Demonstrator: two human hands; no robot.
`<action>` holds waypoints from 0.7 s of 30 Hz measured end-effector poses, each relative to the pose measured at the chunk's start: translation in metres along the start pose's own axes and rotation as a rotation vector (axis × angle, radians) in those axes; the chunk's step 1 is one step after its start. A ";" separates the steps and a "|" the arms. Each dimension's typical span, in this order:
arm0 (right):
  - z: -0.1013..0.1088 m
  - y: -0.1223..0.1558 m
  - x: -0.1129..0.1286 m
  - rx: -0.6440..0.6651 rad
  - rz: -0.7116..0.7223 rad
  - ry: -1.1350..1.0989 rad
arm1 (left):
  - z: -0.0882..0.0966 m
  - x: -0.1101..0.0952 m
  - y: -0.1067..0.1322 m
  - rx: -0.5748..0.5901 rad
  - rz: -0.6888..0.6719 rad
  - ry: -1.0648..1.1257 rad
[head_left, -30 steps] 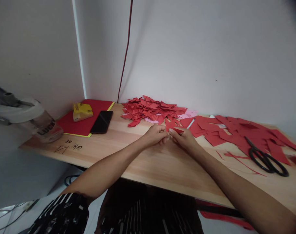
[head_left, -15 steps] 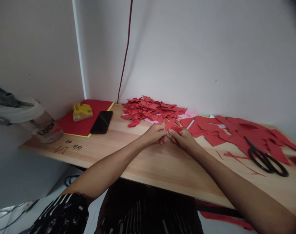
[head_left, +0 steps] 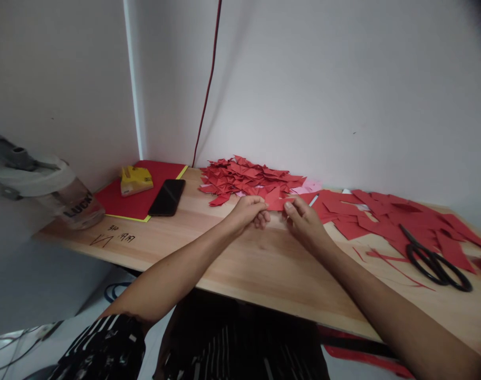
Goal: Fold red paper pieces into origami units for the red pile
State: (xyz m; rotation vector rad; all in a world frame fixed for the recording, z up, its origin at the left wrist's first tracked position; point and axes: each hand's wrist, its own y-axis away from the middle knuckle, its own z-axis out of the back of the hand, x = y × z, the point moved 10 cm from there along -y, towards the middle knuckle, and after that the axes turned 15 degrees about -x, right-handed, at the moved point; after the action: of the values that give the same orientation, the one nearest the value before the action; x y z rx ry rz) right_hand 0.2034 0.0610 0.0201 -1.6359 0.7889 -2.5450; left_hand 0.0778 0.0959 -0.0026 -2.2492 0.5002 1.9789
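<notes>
Between my two hands, above the wooden table, is a small piece of red paper (head_left: 276, 205). My left hand (head_left: 253, 212) pinches its left edge, the other fingers curled under. My right hand (head_left: 299, 215) grips the right edge between thumb and fingers. Just behind them lies a heap of folded red paper pieces (head_left: 244, 177), with some pink paper (head_left: 309, 187) at its right side. Flat red paper pieces (head_left: 386, 211) spread out to the right of my right hand, and a white pen-like stick (head_left: 314, 200) rests among them.
Black-handled scissors (head_left: 434, 264) lie at the right near thin red paper strips (head_left: 398, 269). On the left are a black phone (head_left: 167, 197), a yellow box (head_left: 136, 180) on red sheets (head_left: 114, 199), and a clear bottle (head_left: 76, 203). A wall (head_left: 304, 95) stands behind the table.
My hands have moved slightly apart, so more of the red paper shows between them. My right fingers have shifted to its right edge. The view has turned slightly.
</notes>
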 end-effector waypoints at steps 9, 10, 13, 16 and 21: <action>0.016 0.015 0.071 -0.182 0.714 0.258 | 0.006 -0.003 -0.001 -0.020 0.032 0.055; 0.016 0.017 0.074 -0.192 0.756 0.287 | 0.006 -0.002 -0.001 -0.019 0.032 0.053; 0.022 0.019 0.081 -0.255 0.814 0.347 | 0.006 -0.001 -0.003 -0.021 0.031 0.046; 0.021 0.020 0.080 -0.251 0.836 0.396 | 0.006 0.001 -0.004 -0.020 0.032 0.039; -0.002 0.022 0.064 -0.070 0.855 0.516 | 0.003 0.002 -0.003 0.014 0.040 0.030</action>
State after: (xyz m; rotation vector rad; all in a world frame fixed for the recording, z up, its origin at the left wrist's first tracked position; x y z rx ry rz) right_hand 0.1677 0.0252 0.0644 -0.4191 1.2588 -2.2535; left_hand 0.0762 0.0987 -0.0054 -2.2812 0.5655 1.9566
